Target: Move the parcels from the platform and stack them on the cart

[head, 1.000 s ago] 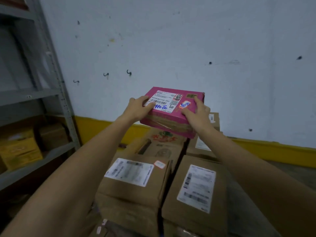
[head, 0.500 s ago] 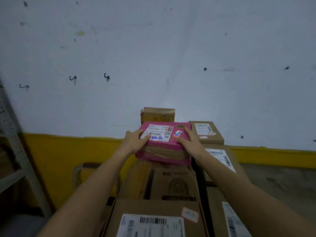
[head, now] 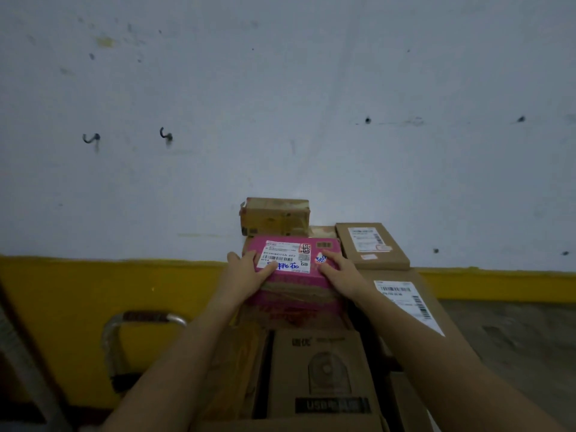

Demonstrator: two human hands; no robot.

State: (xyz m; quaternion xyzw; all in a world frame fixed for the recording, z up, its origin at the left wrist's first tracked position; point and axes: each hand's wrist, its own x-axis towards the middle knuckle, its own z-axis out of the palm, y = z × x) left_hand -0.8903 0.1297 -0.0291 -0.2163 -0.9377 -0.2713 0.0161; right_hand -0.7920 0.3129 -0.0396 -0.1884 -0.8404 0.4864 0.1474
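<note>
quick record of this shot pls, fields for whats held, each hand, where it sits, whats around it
held: pink parcel, white label facing up
left hand: grips the parcel's left edge
right hand: grips the parcel's right edge
position: over the stacked brown boxes; whether it rests on them is unclear
behind: taped brown box
right: flat brown box with a label
lower left: metal cart handle

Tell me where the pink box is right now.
Head view, centre: the pink box is gripped between the left hand and right hand, just in front of a taped brown box and left of a flat labelled box.
</note>
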